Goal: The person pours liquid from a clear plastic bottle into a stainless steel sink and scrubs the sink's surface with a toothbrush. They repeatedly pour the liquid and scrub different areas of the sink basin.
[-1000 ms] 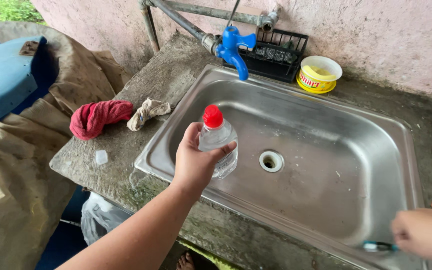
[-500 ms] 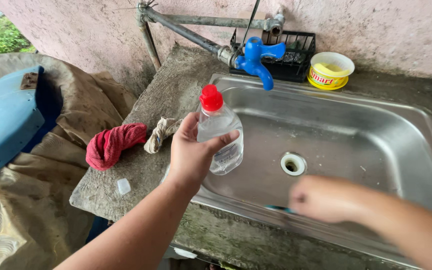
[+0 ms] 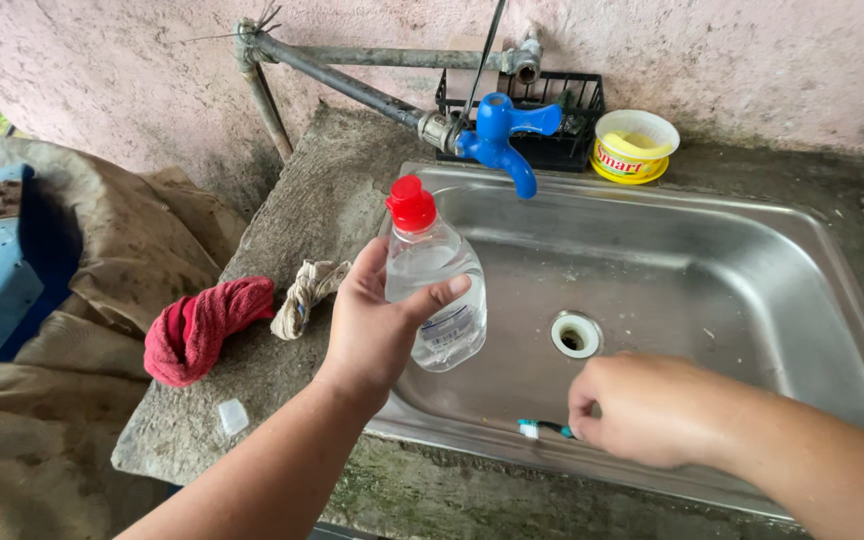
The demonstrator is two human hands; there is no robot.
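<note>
My left hand grips a small clear plastic bottle with a red cap, held upright over the left end of a steel sink. My right hand is curled low over the sink's near rim, its fingers closed on a toothbrush with a blue-green handle. The brush's white head pokes out to the left of my fingers. The sink's drain lies just above my right hand.
A blue tap on a grey pipe hangs over the sink's back. Behind it are a black wire basket and a yellow tub of paste. A red cloth, a beige rag and a small clear cap lie on the concrete counter.
My right hand has come in from the far right along the sink's near rim toward the left with the toothbrush. My left hand keeps the bottle upright, and the view has shifted slightly left.
</note>
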